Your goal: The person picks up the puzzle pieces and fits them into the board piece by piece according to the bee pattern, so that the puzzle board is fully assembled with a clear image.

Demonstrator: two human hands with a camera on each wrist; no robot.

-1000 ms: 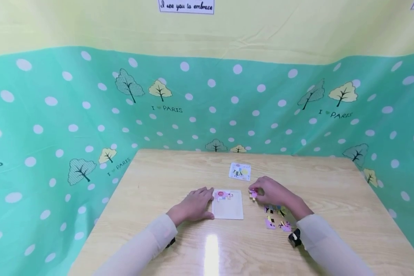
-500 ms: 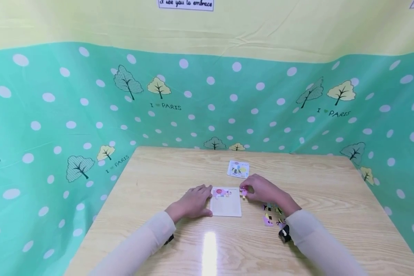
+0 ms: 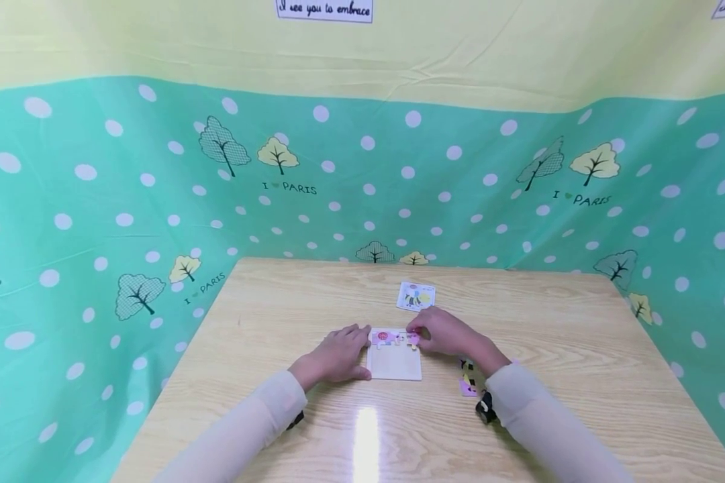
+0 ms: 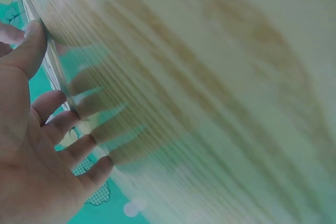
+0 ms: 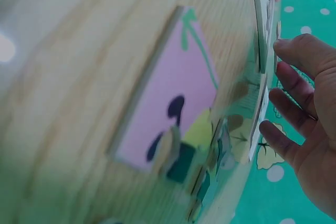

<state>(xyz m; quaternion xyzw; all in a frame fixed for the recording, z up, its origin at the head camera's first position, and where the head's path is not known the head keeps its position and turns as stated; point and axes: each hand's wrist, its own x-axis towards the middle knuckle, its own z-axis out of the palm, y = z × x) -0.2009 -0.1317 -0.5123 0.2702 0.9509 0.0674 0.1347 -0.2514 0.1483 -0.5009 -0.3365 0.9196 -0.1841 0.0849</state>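
Observation:
A white square puzzle tray (image 3: pixel 394 367) lies flat on the table. Joined pink jigsaw pieces (image 3: pixel 384 338) with a red round mark fill its far left part. My left hand (image 3: pixel 338 355) rests along the tray's left side, fingers fairly straight, with thumb and fingertips at the edge in the left wrist view. Between thumb and fingers, my right hand (image 3: pixel 448 334) pinches a pink and yellow puzzle piece (image 3: pixel 413 345) at the tray's far right corner, close beside the joined pieces. In the right wrist view, the tray's edge hides the pinched piece.
Loose puzzle pieces (image 3: pixel 468 386) lie right of the tray, partly under the right forearm; a pink one (image 5: pixel 184 87) shows large in the right wrist view. Beyond the tray lies a picture card (image 3: pixel 415 296) with a bee. A dotted green curtain (image 3: pixel 314 221) stands behind the wooden table.
My right hand has moved left with the puzzle piece, from beside the tray to over its far right corner. The left hand has stayed at the tray's left side.

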